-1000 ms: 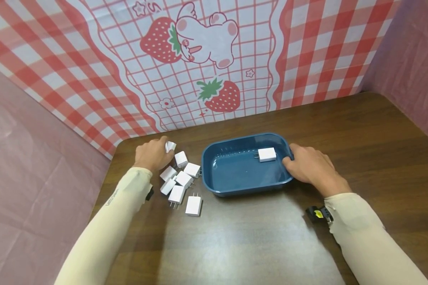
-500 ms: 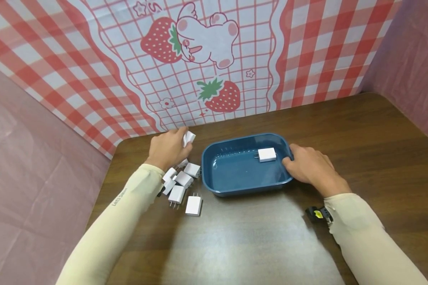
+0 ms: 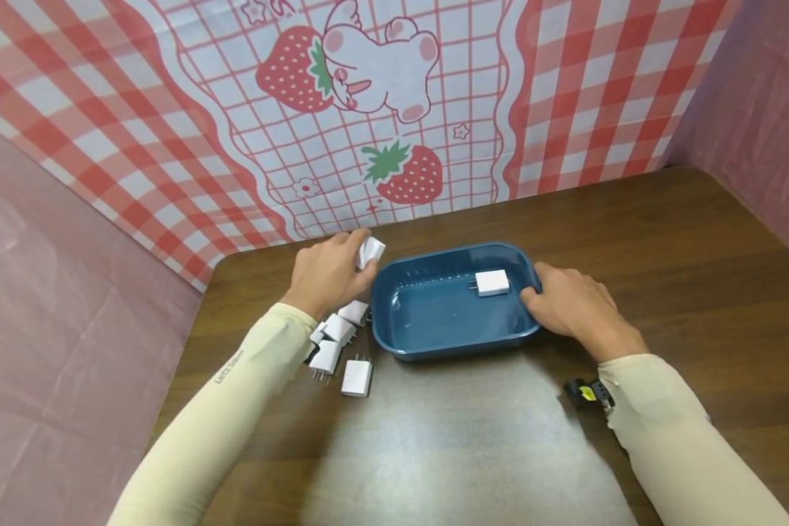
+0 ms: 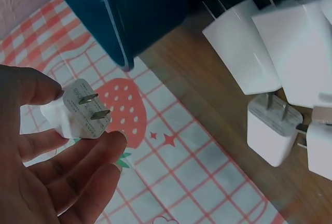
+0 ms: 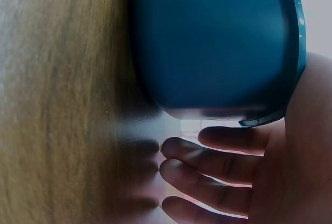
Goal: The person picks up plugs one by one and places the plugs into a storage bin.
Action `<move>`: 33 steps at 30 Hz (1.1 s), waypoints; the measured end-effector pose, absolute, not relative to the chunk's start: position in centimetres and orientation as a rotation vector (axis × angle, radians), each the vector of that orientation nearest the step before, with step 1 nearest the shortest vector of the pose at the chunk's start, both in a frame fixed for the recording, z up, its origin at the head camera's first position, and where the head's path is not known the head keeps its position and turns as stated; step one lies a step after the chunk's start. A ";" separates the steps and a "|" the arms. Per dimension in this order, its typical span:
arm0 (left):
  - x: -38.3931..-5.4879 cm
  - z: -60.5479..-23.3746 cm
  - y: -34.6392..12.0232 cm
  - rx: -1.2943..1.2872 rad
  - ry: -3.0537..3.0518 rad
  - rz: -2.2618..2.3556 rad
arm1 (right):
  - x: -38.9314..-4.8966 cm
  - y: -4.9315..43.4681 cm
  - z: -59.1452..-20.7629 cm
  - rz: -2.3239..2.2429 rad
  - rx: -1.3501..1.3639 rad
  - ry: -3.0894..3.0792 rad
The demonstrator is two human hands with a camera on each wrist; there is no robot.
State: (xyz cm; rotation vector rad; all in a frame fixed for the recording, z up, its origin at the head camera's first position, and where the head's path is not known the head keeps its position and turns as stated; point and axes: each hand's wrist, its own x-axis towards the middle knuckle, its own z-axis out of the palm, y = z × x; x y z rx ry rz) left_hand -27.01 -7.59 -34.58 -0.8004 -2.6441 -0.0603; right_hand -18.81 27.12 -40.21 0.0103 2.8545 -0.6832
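Note:
A white two-prong charger plug [image 4: 80, 110] is pinched between the thumb and fingers of my left hand [image 3: 329, 272]. That hand is above the table, just off the left end of a blue plastic tray [image 3: 454, 348]. In the left wrist view the plug's metal prongs point away from the palm. My right hand [image 3: 573, 307] grips the tray's right rim, its thumb over the edge; in the right wrist view its fingers [image 5: 212, 156] are beside the tray's outer wall. One white charger plug [image 3: 492, 283] lies inside the tray toward the right.
Left of the tray several white charger plugs [image 3: 338, 329] lie in a loose group, partly hidden by my left forearm. A single charger plug [image 3: 356, 378] lies nearer the front. Behind the wooden table [image 3: 473, 438] hangs a red-and-white checked cloth [image 3: 585, 95].
My left hand has lifted a charger plug from the back of the group and carried it right, toward the tray. The right hand and tray have stayed in place.

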 end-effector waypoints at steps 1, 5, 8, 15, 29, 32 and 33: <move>-26.9 -34.6 -7.5 -0.803 -2.645 -0.066 | -18.8 27.1 -40.2 -0.684 0.011 2.854; -26.7 -34.6 -7.1 -0.826 -2.643 -0.086 | -18.9 27.1 -40.2 -0.682 0.018 2.852; -26.5 -34.6 -6.8 -0.845 -2.641 -0.090 | -18.9 27.0 -40.2 -0.683 0.017 2.856; -26.3 -34.7 -6.1 -0.858 -2.657 -0.087 | -18.9 27.0 -40.3 -0.686 0.011 2.877; -26.0 -35.1 -4.4 -0.990 -2.653 -0.038 | -18.9 27.3 -40.4 -0.692 0.008 2.873; -25.9 -35.0 -4.2 -1.004 -2.654 -0.027 | -18.9 27.3 -40.5 -0.705 -0.001 2.876; -25.9 -35.0 -4.1 -1.009 -2.656 -0.021 | -18.9 27.3 -40.5 -0.708 -0.003 2.879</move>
